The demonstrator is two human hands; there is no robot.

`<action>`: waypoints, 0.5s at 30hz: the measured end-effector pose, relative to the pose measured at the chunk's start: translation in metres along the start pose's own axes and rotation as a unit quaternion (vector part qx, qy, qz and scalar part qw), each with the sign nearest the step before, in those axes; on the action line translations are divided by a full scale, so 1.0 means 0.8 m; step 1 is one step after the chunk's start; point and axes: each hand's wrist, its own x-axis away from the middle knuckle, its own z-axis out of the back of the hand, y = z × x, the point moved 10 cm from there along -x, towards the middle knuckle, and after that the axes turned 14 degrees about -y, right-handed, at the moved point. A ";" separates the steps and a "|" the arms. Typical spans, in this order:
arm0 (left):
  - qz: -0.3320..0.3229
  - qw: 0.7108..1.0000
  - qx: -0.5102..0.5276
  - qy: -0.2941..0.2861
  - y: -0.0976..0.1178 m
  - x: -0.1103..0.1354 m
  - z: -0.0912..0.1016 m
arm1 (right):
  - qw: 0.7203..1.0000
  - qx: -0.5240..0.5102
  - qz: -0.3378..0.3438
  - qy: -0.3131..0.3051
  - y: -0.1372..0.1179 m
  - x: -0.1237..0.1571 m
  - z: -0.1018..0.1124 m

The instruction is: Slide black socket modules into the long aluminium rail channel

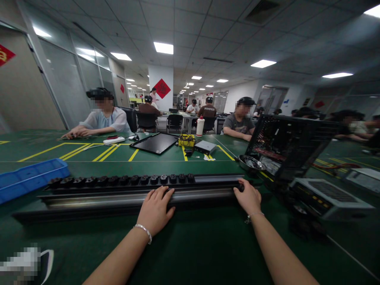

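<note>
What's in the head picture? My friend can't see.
The left hand rests on a long black rail while the right hand holds a small black piece near its right end. A blue tray sits left, an open computer case right, on a green table.

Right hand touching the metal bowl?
Apart. The head view shows the right hand nearer the camera than the bowl, with a visible gap between them.
</note>
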 end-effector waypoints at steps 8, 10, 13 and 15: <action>0.000 1.000 0.002 0.002 -0.001 0.000 -0.001 | 1.000 -0.028 -0.007 -0.012 0.009 -0.006 -0.004; 0.000 1.000 0.004 0.003 -0.002 0.000 -0.001 | 0.999 -0.029 -0.010 -0.016 0.010 -0.007 -0.005; 0.000 1.000 0.005 0.000 -0.001 0.000 0.000 | 0.999 -0.030 -0.012 -0.023 0.010 -0.007 -0.006; 0.000 1.000 0.006 -0.002 -0.001 0.000 0.000 | 0.999 -0.031 -0.013 -0.025 0.010 -0.007 -0.006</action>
